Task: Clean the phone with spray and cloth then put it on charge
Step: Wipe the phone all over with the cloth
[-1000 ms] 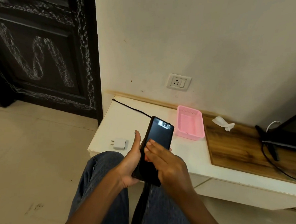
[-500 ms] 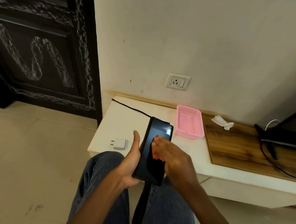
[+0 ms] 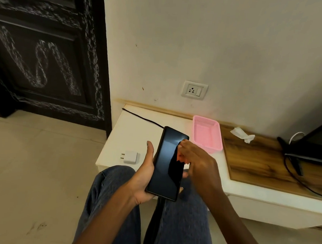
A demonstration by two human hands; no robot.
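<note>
At frame centre I see my left hand (image 3: 144,178) gripping the slim black glass-faced phone (image 3: 168,163) by its edges, above my knees. My right hand (image 3: 197,164) lays straight fingers (image 3: 182,147) on its screen. A white charger plug (image 3: 130,157) lies on the white bench (image 3: 137,131).

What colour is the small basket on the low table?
Pink, seen in the head view: the basket.

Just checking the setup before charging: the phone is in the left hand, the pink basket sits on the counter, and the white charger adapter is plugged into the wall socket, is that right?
Not quite. The head view shows the white charger adapter lying loose on the counter, not plugged into the wall socket, which is empty. The rest holds: the left hand holds the phone, and the pink basket sits on the counter.
</note>
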